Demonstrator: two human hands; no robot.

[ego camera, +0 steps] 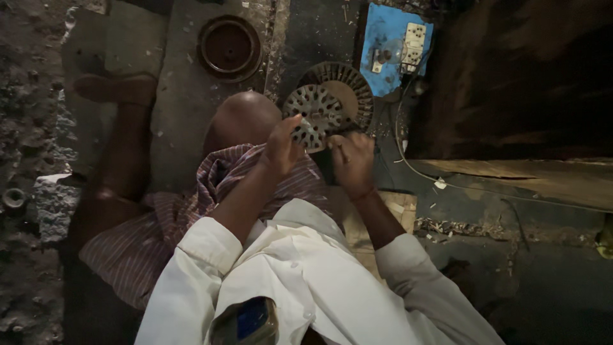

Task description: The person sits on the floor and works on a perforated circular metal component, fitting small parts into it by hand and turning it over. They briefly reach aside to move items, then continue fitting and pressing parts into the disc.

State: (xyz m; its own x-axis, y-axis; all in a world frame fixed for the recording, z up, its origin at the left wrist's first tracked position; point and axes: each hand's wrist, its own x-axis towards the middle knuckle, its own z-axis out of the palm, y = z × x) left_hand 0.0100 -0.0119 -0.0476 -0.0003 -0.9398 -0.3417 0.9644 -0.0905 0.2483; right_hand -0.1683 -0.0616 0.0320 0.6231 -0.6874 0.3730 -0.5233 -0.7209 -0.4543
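Sitting on a concrete floor (185, 108), a person in a white shirt works on a round slotted metal disc (317, 110), seemingly a motor core. The left hand (281, 145) is curled closed against the disc's lower left edge, gripping it. The right hand (352, 161), just below and right of the disc, is closed around something small and dark; I cannot tell what. Behind the disc lies a second, ribbed ring (354, 86). Above and left of the disc sits a dark round bowl-shaped cover (229, 47); above and right, a blue board (386, 38) with sockets. A bare knee (244, 118) rises just left of the disc.

The disc looks heavy, stiff and sharp-edged, best held by its outer rim. Dim light blurs its slots, and both hands hide its lower edge.
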